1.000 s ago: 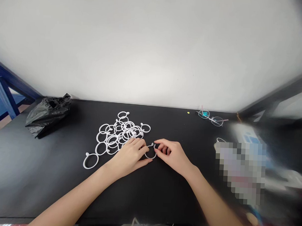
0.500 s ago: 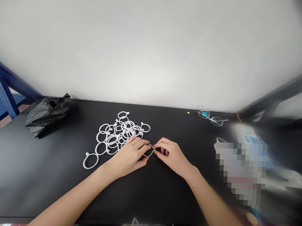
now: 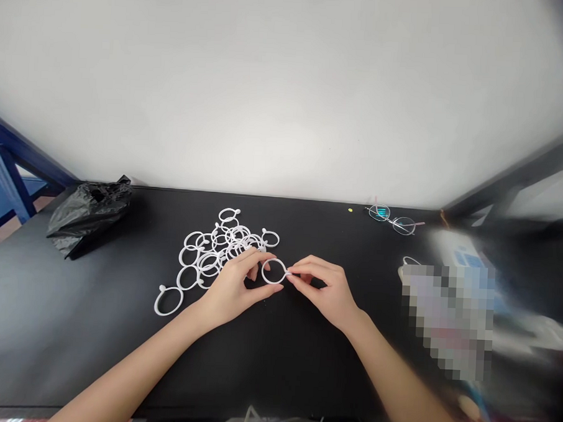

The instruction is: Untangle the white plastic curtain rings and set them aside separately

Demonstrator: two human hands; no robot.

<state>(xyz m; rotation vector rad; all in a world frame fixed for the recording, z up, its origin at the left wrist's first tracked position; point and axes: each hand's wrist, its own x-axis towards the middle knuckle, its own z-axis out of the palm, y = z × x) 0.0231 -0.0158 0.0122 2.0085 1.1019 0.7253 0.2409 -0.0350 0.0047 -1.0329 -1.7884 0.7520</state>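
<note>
Between my hands is a white curtain ring with a small eyelet tab on its right side. My right hand pinches that tab between thumb and fingertips. My left hand spans the ring, its index finger at the far rim and its thumb at the near rim. Just behind and left of my left hand lies a loose pile of white curtain rings, several of them overlapping. Part of the pile is hidden by my left hand.
A crumpled black plastic bag lies at the left of the black table. Eyeglasses and a tiny yellow bit are near the wall. A blurred, pixelated item and white packaging lie at the right.
The ring between my hands has turned to show its full circle and moved slightly left. My left fingers have opened from lying over it to spanning its rim. My right hand keeps its pinch.
</note>
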